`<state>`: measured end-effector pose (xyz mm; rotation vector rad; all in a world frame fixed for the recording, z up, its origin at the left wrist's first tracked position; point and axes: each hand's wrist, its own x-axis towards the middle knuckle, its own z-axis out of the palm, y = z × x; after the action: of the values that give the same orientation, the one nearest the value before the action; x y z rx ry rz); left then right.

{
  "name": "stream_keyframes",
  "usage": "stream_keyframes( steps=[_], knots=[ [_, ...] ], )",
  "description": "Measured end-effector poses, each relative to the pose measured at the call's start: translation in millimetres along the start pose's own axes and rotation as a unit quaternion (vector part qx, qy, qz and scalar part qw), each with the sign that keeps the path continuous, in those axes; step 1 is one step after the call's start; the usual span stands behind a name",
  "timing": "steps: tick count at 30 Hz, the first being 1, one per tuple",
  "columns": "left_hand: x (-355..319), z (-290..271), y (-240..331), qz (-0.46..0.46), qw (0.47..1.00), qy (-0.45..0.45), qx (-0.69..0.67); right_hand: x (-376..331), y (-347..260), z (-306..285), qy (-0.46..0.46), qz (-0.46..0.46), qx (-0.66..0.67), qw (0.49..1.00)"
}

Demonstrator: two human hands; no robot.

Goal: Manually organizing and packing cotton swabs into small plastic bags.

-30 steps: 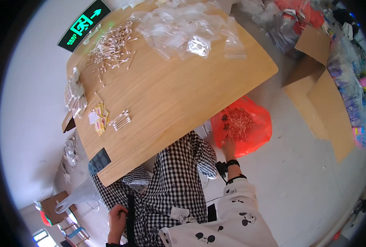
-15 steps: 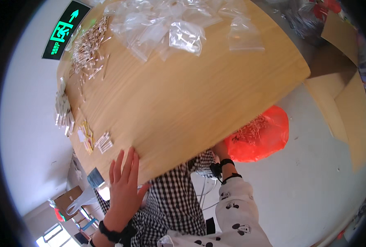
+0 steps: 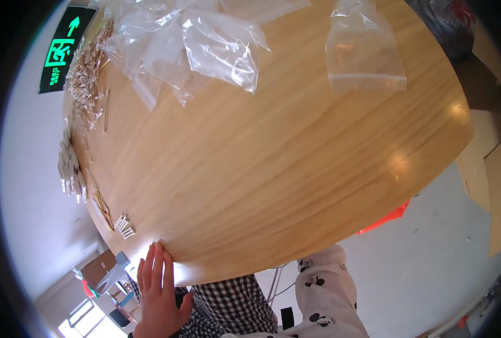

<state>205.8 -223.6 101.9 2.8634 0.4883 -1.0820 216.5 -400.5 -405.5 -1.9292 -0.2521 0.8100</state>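
My left hand point(image 3: 158, 293) is flat and open, its fingertips resting on the near left edge of the wooden table point(image 3: 273, 169). It holds nothing. My right hand is hidden under the table edge; only its white patterned sleeve point(image 3: 326, 293) shows. Several clear plastic bags point(image 3: 216, 48) lie at the far side of the table, with one more bag point(image 3: 363, 50) apart to the right. A heap of small pale sticks point(image 3: 87, 73) lies at the far left. A small bundle of the sticks point(image 3: 124, 225) sits near my left fingertips.
More small packs point(image 3: 70, 172) line the table's left edge. A red plastic bag point(image 3: 388, 217) peeks out under the table on the right. Cardboard pieces point(image 3: 495, 180) lie on the floor at the right. A green sign point(image 3: 64, 50) is at the upper left.
The view has moved much closer to the table. My left hand came up from my lap to the table's near edge. My right hand, earlier at the red bag, is now out of sight.
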Motion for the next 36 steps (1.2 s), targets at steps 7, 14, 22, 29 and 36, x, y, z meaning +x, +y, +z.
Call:
stream_keyframes(
  steps=[7,14,22,29,36],
  knots=[
    [2.3,6.7,-6.9,0.035,0.999,-0.009,-0.002,-16.0,-17.1,-19.9,0.017,-0.022,0.043,0.999],
    [3.5,13.4,-8.1,0.049,0.998,0.023,-0.008,-58.7,-76.7,-73.2,0.03,-0.045,0.073,0.996],
    [-1.7,18.3,-10.5,0.072,0.992,0.103,-0.026,-92.3,-66.2,-160.9,0.163,0.022,-0.067,0.984],
    [-27.9,26.0,-14.0,0.11,0.975,0.165,-0.101,-45.9,-38.3,-87.4,-0.039,0.012,-0.127,0.991],
    [-122.5,58.3,-63.0,0.157,0.915,0.26,-0.267,-79.0,-75.1,-72.8,0.064,-0.092,-0.122,0.986]
  ],
)
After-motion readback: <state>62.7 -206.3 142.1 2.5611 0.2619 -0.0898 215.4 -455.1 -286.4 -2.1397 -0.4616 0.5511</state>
